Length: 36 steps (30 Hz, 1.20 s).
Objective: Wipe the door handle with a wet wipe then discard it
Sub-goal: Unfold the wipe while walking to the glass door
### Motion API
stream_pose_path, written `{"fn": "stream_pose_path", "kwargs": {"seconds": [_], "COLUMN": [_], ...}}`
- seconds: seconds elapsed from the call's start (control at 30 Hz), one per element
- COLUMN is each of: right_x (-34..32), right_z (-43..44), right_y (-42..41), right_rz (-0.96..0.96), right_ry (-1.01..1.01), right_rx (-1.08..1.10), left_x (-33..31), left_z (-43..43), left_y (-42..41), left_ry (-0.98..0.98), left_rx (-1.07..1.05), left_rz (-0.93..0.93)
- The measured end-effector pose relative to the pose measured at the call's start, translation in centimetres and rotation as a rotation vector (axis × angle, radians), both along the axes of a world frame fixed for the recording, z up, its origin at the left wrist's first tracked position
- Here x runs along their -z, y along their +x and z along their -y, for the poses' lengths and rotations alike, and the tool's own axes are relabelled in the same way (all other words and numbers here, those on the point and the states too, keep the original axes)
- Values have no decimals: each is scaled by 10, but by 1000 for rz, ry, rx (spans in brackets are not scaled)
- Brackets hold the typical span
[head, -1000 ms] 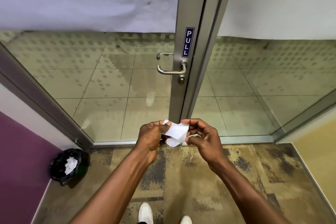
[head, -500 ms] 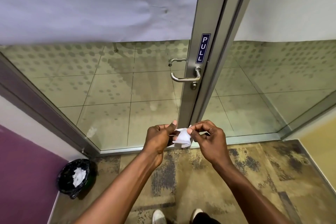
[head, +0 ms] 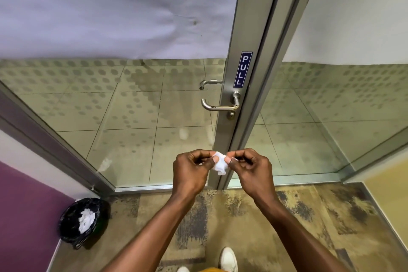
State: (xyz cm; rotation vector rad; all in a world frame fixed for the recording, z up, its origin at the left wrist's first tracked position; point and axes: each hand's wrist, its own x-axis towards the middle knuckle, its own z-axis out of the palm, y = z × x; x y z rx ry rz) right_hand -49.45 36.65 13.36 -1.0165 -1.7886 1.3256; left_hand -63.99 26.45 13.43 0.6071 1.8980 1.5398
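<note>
A small white wet wipe (head: 219,164) is bunched between both hands in front of the door frame. My left hand (head: 191,171) pinches its left side and my right hand (head: 251,170) pinches its right side. The silver lever door handle (head: 219,105) sits on the aluminium door stile above the hands, under a blue PULL sticker (head: 243,69). Neither hand touches the handle.
A black-lined waste bin (head: 81,222) holding white wipes stands on the floor at the lower left by the purple wall. Glass door panels (head: 136,117) flank the stile. A second handle (head: 209,83) shows behind the glass. Patterned carpet (head: 309,216) lies underfoot, with white shoes at the bottom edge.
The wipe has been squeezed from a loose sheet into a small wad between the fingers. The view has drawn closer to the door.
</note>
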Motion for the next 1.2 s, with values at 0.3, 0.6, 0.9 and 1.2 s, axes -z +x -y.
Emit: {"fn": "stream_pose_path", "kwargs": {"seconds": [0.3,0.6,0.9,1.2], "right_x": [-5,-8,2,-20], "right_z": [-57,-80,-100,-172], "right_y": [4,-7,-16,-34], "right_rz": [-12,-370,-254,24], "right_ry": [-58,-687,-409,210], "right_rx": [-145,-172,-68,193], "left_x": [-10,-4,-7,-50], "left_z": [-34,-60,-81,-107], "left_y": [6,9,0,-43], "left_ry": [55,122,46,43], "left_rx": [-118,-85,-141,-34], "left_rz": [-242,-53,-200,-1074]}}
